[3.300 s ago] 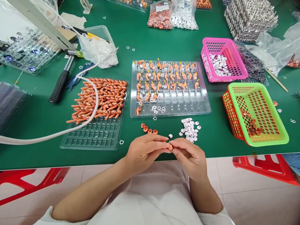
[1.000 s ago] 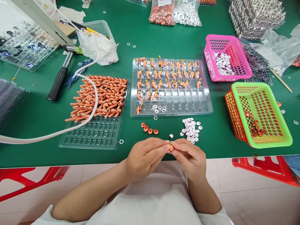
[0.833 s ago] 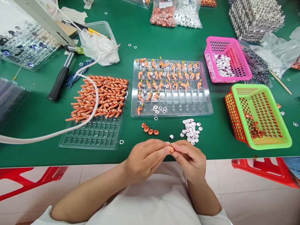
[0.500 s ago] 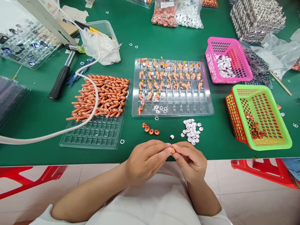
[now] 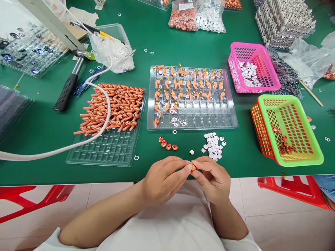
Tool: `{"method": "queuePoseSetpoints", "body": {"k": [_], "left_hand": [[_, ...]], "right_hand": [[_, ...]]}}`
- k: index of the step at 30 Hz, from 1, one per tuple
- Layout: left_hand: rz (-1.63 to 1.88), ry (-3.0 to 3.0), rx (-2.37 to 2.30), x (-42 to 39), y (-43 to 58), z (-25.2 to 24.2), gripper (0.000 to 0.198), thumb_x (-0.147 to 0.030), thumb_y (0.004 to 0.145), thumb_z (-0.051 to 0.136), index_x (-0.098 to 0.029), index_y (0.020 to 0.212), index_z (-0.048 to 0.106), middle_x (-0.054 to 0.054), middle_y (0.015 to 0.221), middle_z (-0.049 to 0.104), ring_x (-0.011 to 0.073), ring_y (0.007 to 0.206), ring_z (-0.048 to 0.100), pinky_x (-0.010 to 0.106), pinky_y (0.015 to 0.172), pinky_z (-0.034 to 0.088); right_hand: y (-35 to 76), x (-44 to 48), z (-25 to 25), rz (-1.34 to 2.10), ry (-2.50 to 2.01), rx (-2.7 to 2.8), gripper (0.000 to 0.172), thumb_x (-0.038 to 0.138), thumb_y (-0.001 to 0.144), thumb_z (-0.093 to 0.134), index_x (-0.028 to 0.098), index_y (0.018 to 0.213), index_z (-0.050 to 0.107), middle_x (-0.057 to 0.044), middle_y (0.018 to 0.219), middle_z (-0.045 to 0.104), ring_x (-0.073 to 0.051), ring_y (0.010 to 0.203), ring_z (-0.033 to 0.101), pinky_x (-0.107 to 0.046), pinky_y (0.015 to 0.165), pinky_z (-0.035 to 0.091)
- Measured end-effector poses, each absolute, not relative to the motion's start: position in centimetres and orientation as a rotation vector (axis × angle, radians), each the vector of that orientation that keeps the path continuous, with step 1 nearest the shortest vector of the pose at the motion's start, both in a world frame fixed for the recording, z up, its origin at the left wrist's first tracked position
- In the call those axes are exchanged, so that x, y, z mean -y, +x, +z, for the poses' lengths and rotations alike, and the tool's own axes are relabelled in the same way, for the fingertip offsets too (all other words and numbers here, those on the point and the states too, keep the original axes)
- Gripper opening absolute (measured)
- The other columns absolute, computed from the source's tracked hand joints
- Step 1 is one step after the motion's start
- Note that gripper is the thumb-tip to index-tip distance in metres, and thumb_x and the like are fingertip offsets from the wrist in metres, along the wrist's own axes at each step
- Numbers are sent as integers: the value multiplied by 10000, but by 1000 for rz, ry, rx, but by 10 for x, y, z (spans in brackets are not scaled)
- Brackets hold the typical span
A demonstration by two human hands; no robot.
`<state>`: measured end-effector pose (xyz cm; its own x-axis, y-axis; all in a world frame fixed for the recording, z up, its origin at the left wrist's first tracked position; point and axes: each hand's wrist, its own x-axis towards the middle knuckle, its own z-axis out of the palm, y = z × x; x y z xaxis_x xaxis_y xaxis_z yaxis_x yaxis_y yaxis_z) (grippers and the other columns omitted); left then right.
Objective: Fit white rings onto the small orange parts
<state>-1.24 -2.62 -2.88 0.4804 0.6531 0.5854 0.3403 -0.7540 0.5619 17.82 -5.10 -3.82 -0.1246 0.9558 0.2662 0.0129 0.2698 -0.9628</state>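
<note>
My left hand (image 5: 167,179) and my right hand (image 5: 213,179) meet at the table's front edge, fingertips pinched together around a small orange cap-like part (image 5: 193,167). The fingers hide most of it. Just beyond them lie several small orange cup-shaped parts (image 5: 169,146) and one white disc with a dark spot (image 5: 192,152). To their right is a loose pile of white round discs (image 5: 214,146). Further back, a clear compartment tray (image 5: 209,116) holds rows of curved orange pieces with yellow tips. Some white rings (image 5: 178,122) lie on its front rows.
On the left, a second clear tray (image 5: 102,150) carries stacked orange stemmed parts (image 5: 112,108), crossed by a white hose (image 5: 109,111). A hammer (image 5: 66,89) lies behind. Pink (image 5: 231,69) and green (image 5: 303,162) baskets stand right. Red stools (image 5: 295,190) flank the table below.
Both hands keep their pinch on the orange part, with only slight finger movement. The view has shifted a little; the things on the table stay in place.
</note>
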Motion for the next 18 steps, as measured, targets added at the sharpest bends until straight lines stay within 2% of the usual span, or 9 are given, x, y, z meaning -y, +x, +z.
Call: {"method": "queuePoseSetpoints", "body": {"k": [9, 14, 18], "left_hand": [[1176, 2395, -828, 27, -14, -28, 255, -94, 934, 560, -119, 1186, 589, 119, 940, 740, 184, 861, 691, 310, 716, 616], [1174, 2372, -808, 25, -16, -27, 254, -96, 950, 535, -121, 1197, 589, 121, 961, 743, 188, 900, 693, 319, 741, 622], [1180, 2370, -799, 23, -16, -25, 255, -105, 963, 514, -124, 1206, 591, 124, 1008, 741, 189, 945, 689, 320, 760, 624]], "right_hand": [[174, 52, -38, 1074, -972, 1415, 438, 7, 857, 653, 302, 1176, 706, -49, 972, 747, -188, 861, 701, -327, 698, 613], [177, 52, -37, 1165, -956, 1384, 443, 20, 879, 640, 305, 1214, 694, -48, 1003, 744, -187, 922, 696, -332, 762, 619], [183, 50, -34, 1286, -901, 1370, 418, 59, 906, 626, 315, 1231, 692, -59, 1047, 739, -204, 949, 700, -347, 749, 623]]}}
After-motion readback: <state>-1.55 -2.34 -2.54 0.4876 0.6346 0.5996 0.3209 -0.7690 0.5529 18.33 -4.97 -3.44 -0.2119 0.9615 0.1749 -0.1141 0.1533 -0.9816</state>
